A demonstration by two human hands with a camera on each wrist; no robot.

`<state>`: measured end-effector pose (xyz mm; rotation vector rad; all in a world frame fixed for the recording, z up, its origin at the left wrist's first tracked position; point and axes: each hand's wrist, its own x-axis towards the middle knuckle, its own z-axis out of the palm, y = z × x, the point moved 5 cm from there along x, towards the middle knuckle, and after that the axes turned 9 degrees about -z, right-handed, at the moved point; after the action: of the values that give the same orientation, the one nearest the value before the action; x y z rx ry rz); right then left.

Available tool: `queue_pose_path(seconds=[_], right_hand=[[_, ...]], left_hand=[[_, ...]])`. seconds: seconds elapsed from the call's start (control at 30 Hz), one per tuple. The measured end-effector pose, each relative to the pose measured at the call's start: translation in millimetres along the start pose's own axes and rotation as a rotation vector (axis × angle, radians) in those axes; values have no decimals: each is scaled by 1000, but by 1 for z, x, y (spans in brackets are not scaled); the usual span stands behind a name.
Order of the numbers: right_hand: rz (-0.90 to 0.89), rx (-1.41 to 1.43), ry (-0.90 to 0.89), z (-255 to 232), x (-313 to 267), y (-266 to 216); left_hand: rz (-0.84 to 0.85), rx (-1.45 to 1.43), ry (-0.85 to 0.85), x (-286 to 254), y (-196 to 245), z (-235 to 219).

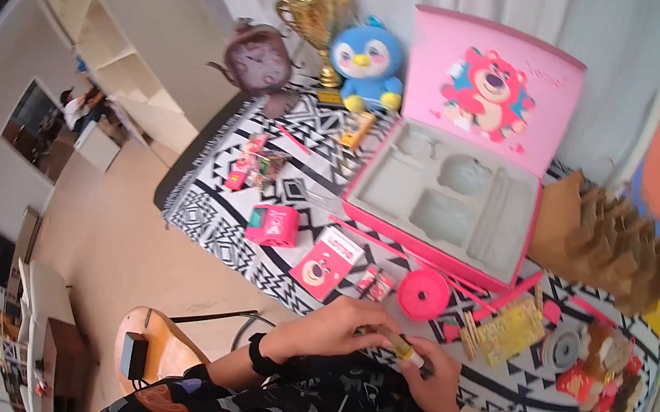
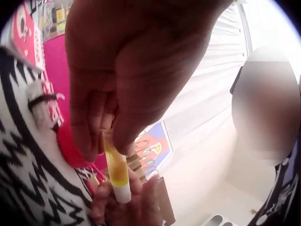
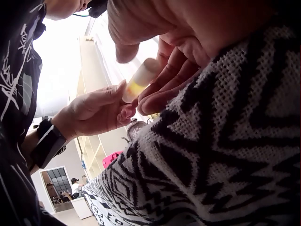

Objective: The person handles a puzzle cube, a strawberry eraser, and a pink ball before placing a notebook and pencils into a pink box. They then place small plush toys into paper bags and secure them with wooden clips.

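Observation:
My left hand [image 1: 336, 326] pinches one end of a small see-through yellow tube [image 2: 116, 165] between thumb and fingers. The tube's other end is white, and in the right wrist view that white end [image 3: 149, 67] points up toward my right hand [image 1: 433, 382]. Thumb and fingers of the right hand stand apart around the white end, the fingers loosely bent beside it. Both hands are at the table's front edge, close before my body. Just beyond them lie a round pink dish [image 1: 425, 282] and a small red-and-white packet [image 1: 375, 283].
An open pink gift box [image 1: 364, 203] with a grey moulded insert stands behind. A pink bear-print box [image 1: 327, 264], a pink cube [image 1: 273, 225], a yellow see-through piece [image 1: 510, 332], a grey roll [image 1: 561, 350] and plush toys [image 1: 601, 366] lie around. A blue plush [image 1: 366, 62] and trophy [image 1: 311, 15] stand at the back.

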<state>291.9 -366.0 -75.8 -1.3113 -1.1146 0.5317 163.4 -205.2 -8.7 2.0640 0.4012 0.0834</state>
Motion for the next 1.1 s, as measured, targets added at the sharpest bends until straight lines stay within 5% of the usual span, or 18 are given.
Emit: queue_pose_path(seconds=[0.2, 0.33, 0.4, 0.7, 0.8, 1.1], right_hand=[[42, -40, 109, -10, -7, 8], [-40, 28, 167, -11, -11, 11], [-28, 27, 139, -10, -9, 8], [-299, -191, 29, -1, -23, -23], [-294, -226, 34, -12, -40, -33], [-115, -333, 312, -72, -103, -43]], left_hand=[[-87, -49, 76, 9, -5, 13], [54, 141, 194, 36, 35, 2], [253, 382, 179, 55, 68, 8], [550, 919, -316, 158, 89, 108], [587, 963, -201, 172, 89, 128], [561, 908, -308, 181, 89, 141]])
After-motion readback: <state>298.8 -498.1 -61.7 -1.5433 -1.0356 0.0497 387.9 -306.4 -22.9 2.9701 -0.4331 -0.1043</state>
